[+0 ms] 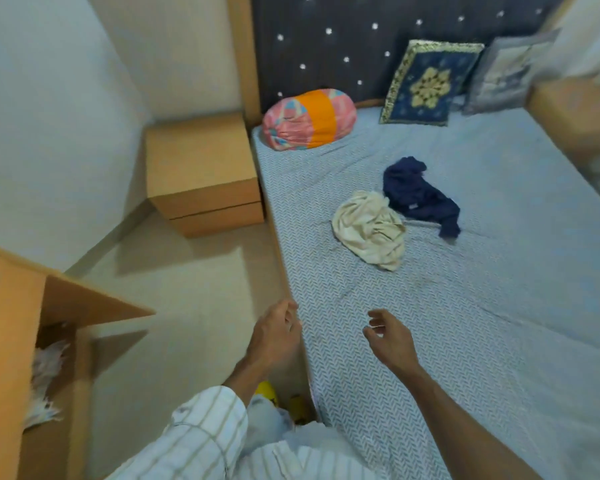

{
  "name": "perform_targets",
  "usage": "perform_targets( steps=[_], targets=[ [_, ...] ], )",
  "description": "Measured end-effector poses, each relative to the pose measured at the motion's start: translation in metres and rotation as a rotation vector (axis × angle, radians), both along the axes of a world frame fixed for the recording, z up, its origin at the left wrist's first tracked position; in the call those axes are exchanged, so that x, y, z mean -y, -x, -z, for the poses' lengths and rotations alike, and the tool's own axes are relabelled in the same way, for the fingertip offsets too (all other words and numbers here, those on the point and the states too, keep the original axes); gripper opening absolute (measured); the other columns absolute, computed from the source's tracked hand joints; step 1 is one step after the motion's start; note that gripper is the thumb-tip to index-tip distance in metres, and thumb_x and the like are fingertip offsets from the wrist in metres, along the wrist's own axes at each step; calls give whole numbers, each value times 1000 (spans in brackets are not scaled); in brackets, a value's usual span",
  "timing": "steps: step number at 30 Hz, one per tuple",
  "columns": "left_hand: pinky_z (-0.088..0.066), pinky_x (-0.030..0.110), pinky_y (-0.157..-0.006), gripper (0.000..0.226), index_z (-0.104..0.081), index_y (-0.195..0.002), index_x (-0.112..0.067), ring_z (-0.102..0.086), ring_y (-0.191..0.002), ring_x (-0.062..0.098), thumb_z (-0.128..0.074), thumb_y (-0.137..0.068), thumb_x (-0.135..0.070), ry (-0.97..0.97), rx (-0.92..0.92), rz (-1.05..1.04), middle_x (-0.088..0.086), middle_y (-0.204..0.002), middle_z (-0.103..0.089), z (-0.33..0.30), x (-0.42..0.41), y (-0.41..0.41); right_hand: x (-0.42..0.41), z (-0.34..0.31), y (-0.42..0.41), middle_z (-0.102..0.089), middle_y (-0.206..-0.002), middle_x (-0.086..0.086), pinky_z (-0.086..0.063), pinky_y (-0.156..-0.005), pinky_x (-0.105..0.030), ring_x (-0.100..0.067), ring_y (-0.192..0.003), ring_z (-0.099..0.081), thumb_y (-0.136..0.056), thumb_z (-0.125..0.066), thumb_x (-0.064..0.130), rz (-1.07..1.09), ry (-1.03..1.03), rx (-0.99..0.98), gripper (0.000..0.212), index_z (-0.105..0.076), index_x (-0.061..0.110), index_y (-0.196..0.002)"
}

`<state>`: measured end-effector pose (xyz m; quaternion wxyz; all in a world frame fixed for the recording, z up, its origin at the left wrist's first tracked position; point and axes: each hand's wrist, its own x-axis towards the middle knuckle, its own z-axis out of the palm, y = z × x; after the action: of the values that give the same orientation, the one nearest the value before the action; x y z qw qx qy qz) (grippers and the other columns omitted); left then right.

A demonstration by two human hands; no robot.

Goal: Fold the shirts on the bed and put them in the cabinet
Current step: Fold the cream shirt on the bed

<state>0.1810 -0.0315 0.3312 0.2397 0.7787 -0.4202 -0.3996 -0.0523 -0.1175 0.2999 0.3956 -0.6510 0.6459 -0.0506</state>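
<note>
A crumpled cream shirt (369, 230) lies on the blue patterned bed (482, 341), and a crumpled navy shirt (420, 199) lies just behind it to the right. Both hands hover empty near the bed's left edge, well short of the shirts. My left hand (276, 336) is over the bed's edge with fingers loosely curled. My right hand (390, 337) is above the sheet, fingers relaxed and spread. The open wooden cabinet (11, 341) stands at the lower left, with pale cloth visible inside.
A wooden nightstand (201, 174) sits beside the head of the bed. A pink and orange bolster (309, 119) and a blue patterned cushion (426, 84) lean at the headboard. Yellow footwear (267, 393) lies on the beige floor by the bed.
</note>
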Motion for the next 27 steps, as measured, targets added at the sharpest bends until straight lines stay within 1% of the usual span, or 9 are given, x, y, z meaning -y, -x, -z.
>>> perform_targets(
  steps=[5, 10, 14, 17, 19, 21, 24, 25, 27],
  targets=[
    [-44, 23, -85, 30, -58, -124, -22, -57, -98, 14, -63, -95, -23, -86, -105, 116, -3, -110, -60, 43, 23, 15, 1, 37, 27, -67, -108, 2, -44, -86, -24, -13, -94, -63, -89, -70, 18, 112, -56, -45, 36, -63, 14, -125],
    [-38, 17, -85, 36, -55, -131, -17, -58, -110, 17, -62, -97, -23, -186, -189, 195, 3, -122, -60, 131, 32, 39, 6, 117, 44, -67, -115, -4, -49, -89, -31, -17, -97, -63, -89, -70, 19, 116, -173, -169, 42, -60, 13, -129],
    [-39, 28, -105, 45, -48, -142, -13, -49, -130, 22, -59, -99, -23, -216, -243, 232, 8, -141, -53, 225, 48, 56, 21, 207, 49, -62, -132, -8, -46, -96, -31, -23, -112, -62, -90, -70, 21, 41, -231, -254, 53, -54, 10, -139],
    [-28, 30, -115, 55, -39, -150, -14, -37, -142, 23, -57, -100, -26, -212, -241, 249, 8, -154, -41, 293, 60, 70, 37, 268, 54, -52, -146, -10, -40, -109, -36, -25, -130, -53, -91, -70, 24, -36, -225, -323, 62, -45, 8, -147],
    [-14, 31, -121, 61, -33, -154, -12, -22, -150, 24, -57, -100, -29, -180, -142, 304, 8, -160, -32, 333, 68, 78, 50, 301, 56, -45, -152, -12, -33, -113, -38, -27, -138, -44, -92, -70, 28, -91, -198, -379, 68, -40, 9, -150],
    [-4, 37, -124, 69, -26, -156, -12, -3, -154, 28, -59, -99, -32, -136, -20, 350, 10, -165, -19, 369, 72, 85, 56, 334, 58, -41, -152, -14, -34, -111, -39, -33, -139, -41, -87, -74, 36, -136, -169, -430, 77, -39, 7, -150],
    [-3, 45, -126, 82, -14, -159, -15, 13, -153, 31, -62, -96, -36, -121, 114, 394, 10, -168, 0, 406, 82, 88, 55, 375, 64, -45, -142, -18, -41, -105, -43, -40, -130, -44, -72, -77, 60, -153, -92, -449, 95, -44, 7, -145],
    [-2, 47, -125, 86, -11, -160, -14, 16, -153, 32, -63, -95, -37, -125, 162, 410, 11, -168, 4, 415, 85, 90, 52, 386, 68, -42, -146, -18, -40, -108, -47, -40, -133, -41, -71, -69, 70, -167, -57, -453, 101, -41, 11, -148],
    [1, 51, -124, 92, -5, -160, -12, 18, -152, 37, -64, -94, -38, -152, 283, 447, 14, -167, 9, 429, 90, 100, 48, 396, 71, -32, -155, -12, -40, -109, -52, -37, -139, -32, -76, -63, 74, -177, -13, -491, 99, -33, 21, -153]
  ],
)
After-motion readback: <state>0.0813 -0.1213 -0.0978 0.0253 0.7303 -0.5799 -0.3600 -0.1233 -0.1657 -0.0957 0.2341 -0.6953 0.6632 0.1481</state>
